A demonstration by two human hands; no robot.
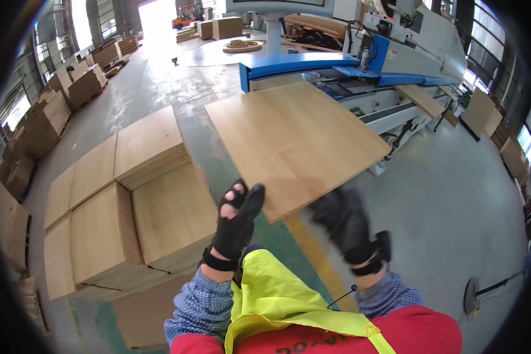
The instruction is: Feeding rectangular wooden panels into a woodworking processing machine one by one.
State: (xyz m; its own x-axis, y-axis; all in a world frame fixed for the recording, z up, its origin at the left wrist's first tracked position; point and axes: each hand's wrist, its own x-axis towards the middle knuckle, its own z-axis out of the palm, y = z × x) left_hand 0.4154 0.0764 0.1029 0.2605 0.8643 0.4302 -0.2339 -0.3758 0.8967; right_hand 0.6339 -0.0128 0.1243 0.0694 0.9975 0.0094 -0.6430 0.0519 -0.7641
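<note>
**Board held out toward the machine**

Factory floor of grey concrete stretches away, with pallets of stacked panels (124, 206) just to the person's left and a long blue-and-white machine (360, 71) ahead on the right. A wooden board (295, 141) hangs flat in the air between the stack and the machine, its far end over the machine's infeed.

Both hands wear black gloves. The left hand (237, 221) is raised with fingers loosely spread and the thumb up, near the board's near corner; whether it touches the edge I cannot tell. The right hand (345, 224) is blurred, set under or against the near edge, so its grip cannot be read.

To my eye, the board is being fed or carried level. Doing that well would mean supporting the near edge evenly with both hands, keeping the sheet flat and square to the machine's bed, and keeping fingers clear of the rollers.

Both forearms rise from the lower edge, elbows bent, wrists cocked upward.
</note>
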